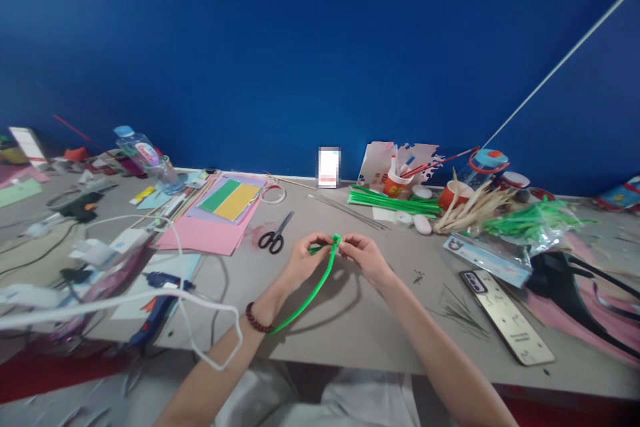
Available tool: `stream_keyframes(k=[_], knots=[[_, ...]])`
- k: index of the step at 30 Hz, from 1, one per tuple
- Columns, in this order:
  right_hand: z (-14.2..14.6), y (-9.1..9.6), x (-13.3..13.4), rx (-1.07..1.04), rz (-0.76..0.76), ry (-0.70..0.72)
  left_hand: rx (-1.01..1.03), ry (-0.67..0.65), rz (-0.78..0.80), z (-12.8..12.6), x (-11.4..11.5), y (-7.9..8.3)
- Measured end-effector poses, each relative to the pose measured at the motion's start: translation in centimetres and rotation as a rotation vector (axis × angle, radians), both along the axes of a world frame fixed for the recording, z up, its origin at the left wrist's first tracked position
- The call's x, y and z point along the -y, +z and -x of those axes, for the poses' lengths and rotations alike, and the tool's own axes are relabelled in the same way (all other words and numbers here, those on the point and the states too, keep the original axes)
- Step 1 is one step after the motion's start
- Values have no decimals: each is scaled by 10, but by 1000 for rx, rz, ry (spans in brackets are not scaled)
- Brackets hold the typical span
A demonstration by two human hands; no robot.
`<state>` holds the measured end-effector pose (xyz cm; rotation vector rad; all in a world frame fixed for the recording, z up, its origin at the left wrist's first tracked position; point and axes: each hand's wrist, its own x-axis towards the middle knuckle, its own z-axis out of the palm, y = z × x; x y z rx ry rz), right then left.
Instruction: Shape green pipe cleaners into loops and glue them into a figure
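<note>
Between my two hands, over the middle of the table, is a bright green pipe cleaner (320,285). Its upper end is bent into a small loop or knot, and its long tail curves down toward my left wrist. My left hand (306,257) pinches it just left of the knot; a short green piece also shows beneath those fingers. My right hand (367,255) has thumb and forefinger closed on the knot's right side. A bead bracelet (257,320) circles my left wrist. Black-handled scissors (273,237) lie apart from my left hand, beyond it to the left.
Green pipe cleaners (390,199) lie in a bundle near a red cup of pens (398,185). A phone (509,320) rests at right. Coloured sheets (200,235), a blue glue gun (157,307) and a white cable (125,305) occupy the left; a bottle (150,155) leans behind.
</note>
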<state>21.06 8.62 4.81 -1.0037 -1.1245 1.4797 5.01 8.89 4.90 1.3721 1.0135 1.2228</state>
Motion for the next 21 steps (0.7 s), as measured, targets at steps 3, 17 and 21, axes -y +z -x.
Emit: stream_keyframes(k=[3,17,21], knots=[[-1,-2,-1,75,-76,-33,5,-32,-34,2,1,-1],[2,-6,3,261,-443,-164,-239,60,-432,4,5,5],[4,-6,6,297,-473,-190,-295,110,-519,5,6,3]])
